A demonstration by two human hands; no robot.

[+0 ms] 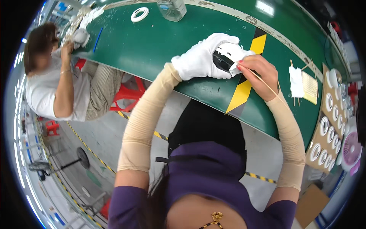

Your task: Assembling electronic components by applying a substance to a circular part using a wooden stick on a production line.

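Note:
My left hand [200, 57], in a white glove, is closed around a rounded white plastic housing [230, 49] with a dark, glossy black part [222, 61] facing me. The housing is held just above the green table. At its right side is my bare right hand [262, 74], closed in a pinch on a thin wooden stick [268, 87] that runs back over the wrist. Some white cloth or paper shows by the fingertips; whether it is wrapped on the stick cannot be made out. Beige sleeves cover both forearms.
Yellow-black tape [241, 95] crosses the green table [133, 45]. A clear container [172, 9], a white ring [140, 14] and a blue stick [98, 39] lie farther off. At right are a white cloth with sticks [296, 82] and a cardboard sheet of white rings [324, 126]. A co-worker [57, 76] sits at left.

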